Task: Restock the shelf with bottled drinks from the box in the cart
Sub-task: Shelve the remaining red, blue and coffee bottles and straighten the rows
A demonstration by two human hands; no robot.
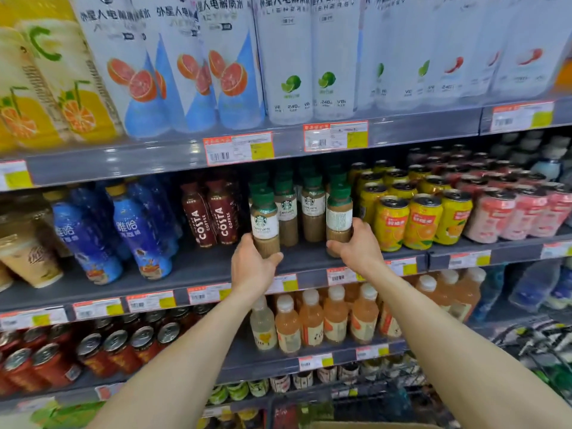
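Centre frame, on the middle shelf [201,267]: the left bottle [264,226] is in the left hand [252,267] and the right bottle [339,218] in the right hand [356,246], both at the front. More latte bottles [312,209] stand between and behind them. Costa bottles [213,218] stand left of them, cans [422,221] right. Tall bottles [288,57] occupy the shelf above, capped bottles [311,317] the shelf below.

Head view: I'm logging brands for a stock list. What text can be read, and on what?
"COSTA COFFEE": dark red bottles.
"CAFFE LATTE": left bottle, in the left hand.
"雅哈": blue bottles.
"外星人电解质水": white bottles.
"VE", "240": lime bottle.
Too blurred: price tags; right bottle label, in the right hand.
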